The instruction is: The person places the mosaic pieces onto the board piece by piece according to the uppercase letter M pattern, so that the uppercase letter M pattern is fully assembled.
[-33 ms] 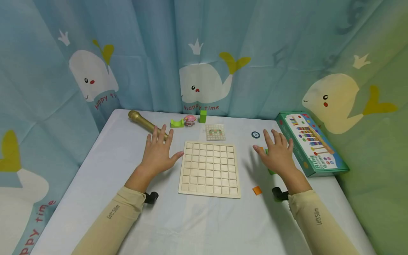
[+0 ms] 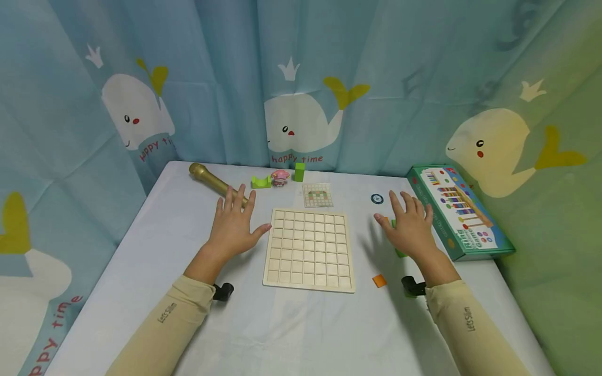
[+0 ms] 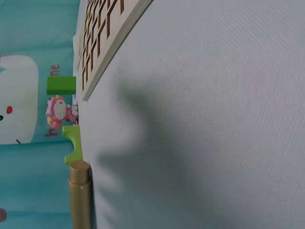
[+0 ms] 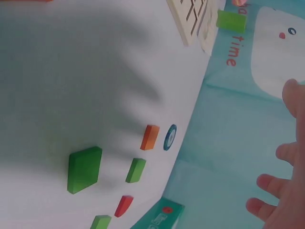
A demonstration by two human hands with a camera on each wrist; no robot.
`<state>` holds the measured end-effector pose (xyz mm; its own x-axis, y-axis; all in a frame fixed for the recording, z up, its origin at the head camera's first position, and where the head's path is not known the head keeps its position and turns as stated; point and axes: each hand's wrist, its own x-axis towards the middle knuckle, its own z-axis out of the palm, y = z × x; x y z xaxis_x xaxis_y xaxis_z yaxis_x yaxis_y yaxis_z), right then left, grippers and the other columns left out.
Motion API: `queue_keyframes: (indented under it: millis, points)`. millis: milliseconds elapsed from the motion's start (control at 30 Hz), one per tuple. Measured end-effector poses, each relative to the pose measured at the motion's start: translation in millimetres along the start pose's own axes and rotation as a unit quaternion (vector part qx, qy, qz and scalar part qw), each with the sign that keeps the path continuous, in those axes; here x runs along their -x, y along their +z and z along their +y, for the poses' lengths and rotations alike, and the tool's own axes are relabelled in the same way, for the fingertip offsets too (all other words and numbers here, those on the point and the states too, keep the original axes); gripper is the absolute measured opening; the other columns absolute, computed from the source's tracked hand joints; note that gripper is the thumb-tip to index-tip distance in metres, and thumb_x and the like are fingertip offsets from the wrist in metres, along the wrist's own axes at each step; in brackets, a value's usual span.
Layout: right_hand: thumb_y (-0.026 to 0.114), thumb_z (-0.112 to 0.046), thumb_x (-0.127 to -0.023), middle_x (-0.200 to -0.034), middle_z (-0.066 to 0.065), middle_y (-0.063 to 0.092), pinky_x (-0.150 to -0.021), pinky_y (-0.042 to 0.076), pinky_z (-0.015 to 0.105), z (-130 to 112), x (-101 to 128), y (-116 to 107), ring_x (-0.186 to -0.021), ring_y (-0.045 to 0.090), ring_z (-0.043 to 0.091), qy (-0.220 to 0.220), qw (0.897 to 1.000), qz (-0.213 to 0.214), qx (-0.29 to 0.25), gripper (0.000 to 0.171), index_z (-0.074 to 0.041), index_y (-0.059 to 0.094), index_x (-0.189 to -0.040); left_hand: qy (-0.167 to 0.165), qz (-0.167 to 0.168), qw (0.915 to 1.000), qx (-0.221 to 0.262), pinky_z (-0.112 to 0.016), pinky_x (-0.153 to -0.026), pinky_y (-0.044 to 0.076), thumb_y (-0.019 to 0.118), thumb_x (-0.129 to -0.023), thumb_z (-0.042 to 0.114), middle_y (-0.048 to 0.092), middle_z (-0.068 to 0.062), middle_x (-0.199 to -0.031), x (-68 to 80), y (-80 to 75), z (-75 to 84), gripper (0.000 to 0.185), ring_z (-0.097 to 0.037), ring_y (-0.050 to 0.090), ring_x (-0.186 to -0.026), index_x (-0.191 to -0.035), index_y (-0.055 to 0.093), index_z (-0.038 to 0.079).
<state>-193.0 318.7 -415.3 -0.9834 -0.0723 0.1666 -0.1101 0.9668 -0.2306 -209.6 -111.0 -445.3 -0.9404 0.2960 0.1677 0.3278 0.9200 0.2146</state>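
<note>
Right now we are hovering both hands over the white surface (image 2: 291, 334), one on each side of the wooden grid board (image 2: 308, 249), which is lying flat and empty between them. Our left hand (image 2: 233, 224) is keeping its grip spread, fingers straight and apart, holding nothing; the gold microphone (image 2: 212, 180) is lying just beyond its fingertips, and from these views we cannot tell whether they are touching it. Our right hand (image 2: 412, 225) is likewise spread and holding nothing, palm down above a scatter of small tiles. The right wrist view is showing what the hand is covering: a green square tile (image 4: 85, 169), a smaller green tile (image 4: 136, 170), an orange tile (image 4: 150, 137) and a red tile (image 4: 124, 205), all lying loose and apart, near a blue ring (image 4: 169, 137). A pattern card (image 2: 317, 195) is sitting just behind the board, probably so that we can read it while working. The game box (image 2: 458, 211) is lying to the right, seemingly set clear of the board.
</note>
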Motion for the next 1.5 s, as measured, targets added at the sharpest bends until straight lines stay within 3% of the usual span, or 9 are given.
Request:
queue_keyframes:
  millis: [133, 233, 400, 500, 767, 933, 1167, 1367, 1500]
  points:
    - [0.047, -0.046, -0.105, -0.151, 0.034, 0.027, -0.107, 0.019, 0.073, 8.0, -3.2, -1.2, -0.134, 0.025, 0.057, 0.008, 1.000, -0.001, -0.012, 0.074, -0.002, 0.022, -0.159, 0.019, -0.022, 0.9996, 0.004, -0.058, -0.120, 0.013, 0.053, -0.095, 0.066, 0.004, -0.021, -0.167, 0.7, 1.2, 0.8, 0.096, -0.043, -0.002, -0.152, -0.161, 0.020, 0.005]
    - [0.050, -0.033, -0.107, -0.143, 0.037, 0.033, -0.102, 0.031, 0.070, 19.8, -10.0, -2.7, -0.129, 0.033, 0.057, 0.025, 0.999, -0.009, -0.025, 0.064, 0.006, 0.030, -0.154, 0.043, -0.077, 0.9957, 0.029, -0.053, -0.120, 0.019, 0.057, -0.096, 0.061, 0.007, -0.022, -0.166, 6.1, 5.0, 2.0, 0.095, -0.043, 0.005, -0.152, -0.159, 0.021, 0.000]
    - [0.053, -0.012, -0.104, -0.129, 0.038, 0.048, -0.099, 0.041, 0.064, 40.9, -29.3, -3.8, -0.120, 0.046, 0.054, 0.049, 0.997, -0.064, -0.018, 0.042, 0.014, 0.051, -0.136, 0.056, -0.200, 0.9737, 0.094, -0.050, -0.119, 0.022, 0.067, -0.093, 0.053, 0.012, -0.020, -0.166, 25.2, 16.1, 2.5, 0.098, -0.038, 0.011, -0.152, -0.158, 0.020, -0.004]
    - [0.053, -0.009, -0.103, -0.127, 0.038, 0.051, -0.100, 0.041, 0.062, 52.9, -38.3, -1.9, -0.119, 0.048, 0.053, 0.070, 0.991, -0.115, -0.015, 0.039, 0.015, 0.053, -0.134, 0.060, -0.239, 0.9628, 0.112, -0.048, -0.120, 0.022, 0.071, -0.091, 0.051, 0.012, -0.018, -0.166, 35.2, 22.9, 4.0, 0.100, -0.036, 0.011, -0.152, -0.158, 0.021, -0.003]
    - [0.055, -0.014, -0.102, -0.132, 0.038, 0.051, -0.103, 0.039, 0.061, 78.3, -44.2, 12.4, -0.123, 0.047, 0.053, 0.111, 0.976, -0.187, 0.009, 0.044, 0.016, 0.052, -0.134, 0.081, -0.252, 0.9578, 0.111, -0.045, -0.120, 0.023, 0.079, -0.085, 0.049, 0.011, -0.017, -0.167, 45.1, 30.0, 13.8, 0.105, -0.033, 0.012, -0.153, -0.158, 0.024, -0.002]
    - [0.058, -0.012, -0.101, -0.127, 0.034, 0.056, -0.100, 0.043, 0.059, 92.9, -41.6, 22.3, -0.112, 0.054, 0.046, 0.124, 0.969, -0.212, 0.005, 0.041, 0.016, 0.055, -0.131, 0.092, -0.259, 0.9541, 0.118, -0.046, -0.119, 0.025, 0.082, -0.083, 0.046, 0.013, -0.020, -0.166, 47.9, 28.4, 21.1, 0.104, -0.035, 0.015, -0.152, -0.156, 0.028, -0.005]
    - [0.059, -0.008, -0.099, -0.114, 0.029, 0.061, -0.093, 0.048, 0.056, 97.7, -40.3, 23.1, -0.097, 0.054, 0.038, 0.142, 0.968, -0.202, -0.033, 0.033, 0.013, 0.060, -0.125, 0.096, -0.253, 0.9571, 0.105, -0.044, -0.119, 0.025, 0.081, -0.082, 0.047, 0.014, -0.018, -0.166, 45.9, 29.9, 23.5, 0.105, -0.034, 0.015, -0.152, -0.156, 0.028, -0.004]
    - [0.061, -0.004, -0.097, -0.106, 0.025, 0.060, -0.089, 0.049, 0.053, 95.1, -40.9, 21.5, -0.095, 0.053, 0.039, 0.164, 0.967, -0.188, -0.060, 0.026, 0.010, 0.059, -0.119, 0.095, -0.248, 0.9585, 0.104, -0.044, -0.119, 0.025, 0.081, -0.082, 0.048, 0.013, -0.017, -0.166, 45.9, 32.3, 22.6, 0.106, -0.032, 0.014, -0.153, -0.156, 0.027, -0.004]
    - [0.061, -0.001, -0.095, -0.105, 0.024, 0.061, -0.086, 0.050, 0.050, 96.9, -42.3, 20.8, -0.093, 0.054, 0.037, 0.155, 0.970, -0.176, -0.064, 0.022, 0.008, 0.061, -0.116, 0.093, -0.249, 0.9577, 0.110, -0.044, -0.119, 0.024, 0.081, -0.082, 0.048, 0.013, -0.016, -0.166, 46.7, 31.7, 22.5, 0.106, -0.030, 0.014, -0.153, -0.157, 0.027, -0.003]
